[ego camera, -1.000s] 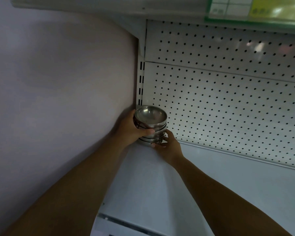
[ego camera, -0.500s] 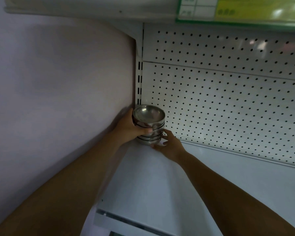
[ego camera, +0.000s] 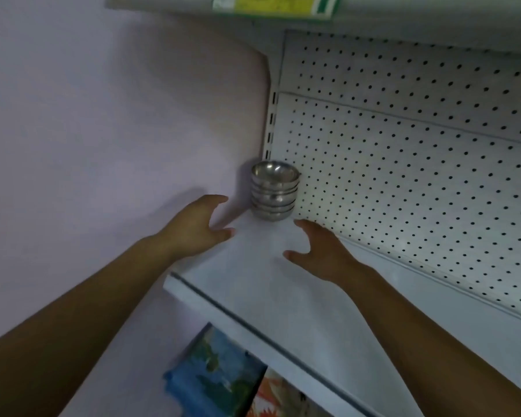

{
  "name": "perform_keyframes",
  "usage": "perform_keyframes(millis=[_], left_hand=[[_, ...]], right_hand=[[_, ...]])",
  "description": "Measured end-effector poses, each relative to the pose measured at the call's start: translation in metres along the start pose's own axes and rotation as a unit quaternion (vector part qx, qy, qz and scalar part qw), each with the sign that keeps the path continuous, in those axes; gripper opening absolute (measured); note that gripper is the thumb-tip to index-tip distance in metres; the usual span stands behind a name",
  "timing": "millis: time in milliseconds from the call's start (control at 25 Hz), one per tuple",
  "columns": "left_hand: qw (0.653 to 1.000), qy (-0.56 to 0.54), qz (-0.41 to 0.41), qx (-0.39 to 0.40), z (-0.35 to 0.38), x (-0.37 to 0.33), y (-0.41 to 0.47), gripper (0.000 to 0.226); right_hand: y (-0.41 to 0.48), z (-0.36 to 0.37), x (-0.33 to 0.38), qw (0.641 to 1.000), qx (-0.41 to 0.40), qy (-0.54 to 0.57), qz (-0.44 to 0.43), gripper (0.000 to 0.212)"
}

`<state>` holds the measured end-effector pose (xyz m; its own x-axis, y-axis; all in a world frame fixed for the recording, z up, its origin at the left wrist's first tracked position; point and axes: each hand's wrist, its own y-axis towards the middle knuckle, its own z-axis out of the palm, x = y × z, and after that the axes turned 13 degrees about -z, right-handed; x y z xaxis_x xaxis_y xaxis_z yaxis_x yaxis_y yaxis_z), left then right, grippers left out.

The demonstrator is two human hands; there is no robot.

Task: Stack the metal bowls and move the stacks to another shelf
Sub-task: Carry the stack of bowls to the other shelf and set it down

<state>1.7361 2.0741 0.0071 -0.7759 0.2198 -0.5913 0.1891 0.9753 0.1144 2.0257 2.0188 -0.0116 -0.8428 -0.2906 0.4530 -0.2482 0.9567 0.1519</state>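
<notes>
You count: stack of metal bowls [ego camera: 273,191] 1, about five bowls, exact number unclear | hands 2: left hand [ego camera: 193,227], right hand [ego camera: 322,251] | pegboard panels 2: upper panel [ego camera: 403,73], lower panel [ego camera: 403,191] | shelf [ego camera: 283,296] 1 | printed items below 2: blue item [ego camera: 214,374], orange item [ego camera: 280,398]

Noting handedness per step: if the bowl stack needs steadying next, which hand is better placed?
Right, probably. The right hand is open, its fingertips just short of the bowl stack on its free side. The left hand is open too, but farther off, close by the wall.
</notes>
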Motion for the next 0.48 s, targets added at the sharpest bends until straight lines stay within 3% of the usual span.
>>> perform_keyframes(millis=[120, 240, 480], left_hand=[[0.997, 0.022, -0.074, -0.007, 0.01, 0.003, -0.082, 0.08], [0.989, -0.012, -0.13, -0.072, 0.018, 0.007, -0.164, 0.071], [0.934, 0.053, -0.301, -0.186, 0.014, 0.045, -0.368, 0.075]], right_hand=[[-0.03, 0.002, 0.019, 0.997, 0.026, 0.032, -0.062, 0.087], [-0.059, 0.016, 0.046, 0.99, 0.035, 0.083, -0.104, 0.08], [-0.127, 0.108, 0.153, 0.948, 0.12, 0.176, -0.235, 0.066]])
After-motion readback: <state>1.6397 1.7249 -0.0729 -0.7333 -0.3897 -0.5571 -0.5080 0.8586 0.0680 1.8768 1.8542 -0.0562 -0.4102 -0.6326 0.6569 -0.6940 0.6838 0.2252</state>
